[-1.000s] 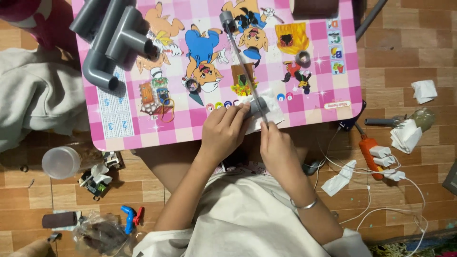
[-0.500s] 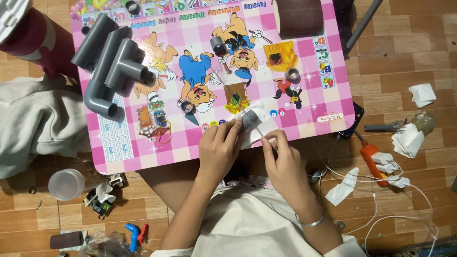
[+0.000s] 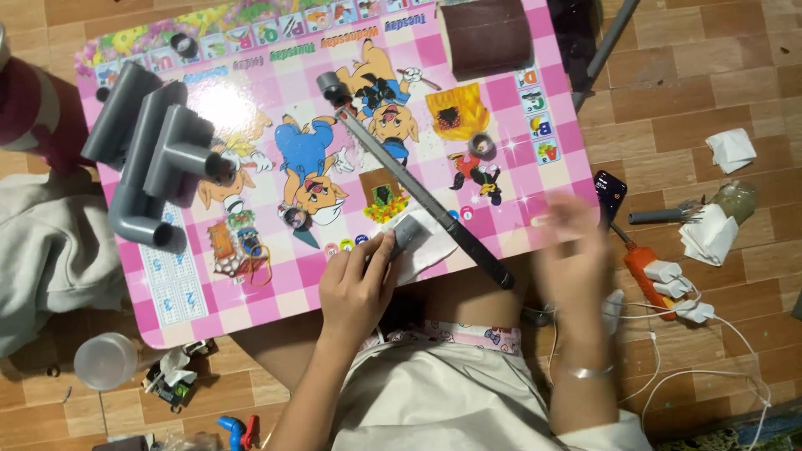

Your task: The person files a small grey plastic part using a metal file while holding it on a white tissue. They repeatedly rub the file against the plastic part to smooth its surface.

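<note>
Where the pink table (image 3: 510,125) meets the person's lap, the left hand (image 3: 357,288) rests on the near edge, fingers curled together around a short grey fitting (image 3: 409,231) and pinching it against a white cloth (image 3: 426,252) that lies under it.

Right hand (image 3: 572,250): blurred, raised over the table's near right corner, touching nothing that can be made out; whether its fingers are spread or together cannot be told. A thin bangle (image 3: 589,372) sits on that wrist.

Rod (image 3: 422,196): long, grey, lying slantwise on the table from a small dark cap (image 3: 328,83) at the far end to the near edge, passing just beside the fitting on its right side.

Pipe assembly (image 3: 150,159): several grey pipes joined with elbows and a tee, on the table's left part, well apart from both hands.

Small ring (image 3: 481,144): grey, on the table right of the rod.

Brown block (image 3: 486,35): at the table's far edge.

Floor, right: a phone (image 3: 611,190) just beside the table corner, an orange tool (image 3: 639,263) with white plugs (image 3: 672,280) and white cables, crumpled white paper (image 3: 731,149).

Floor, left: a grey garment (image 3: 42,250), a clear cup (image 3: 104,361), small blue and red parts (image 3: 238,430).
</note>
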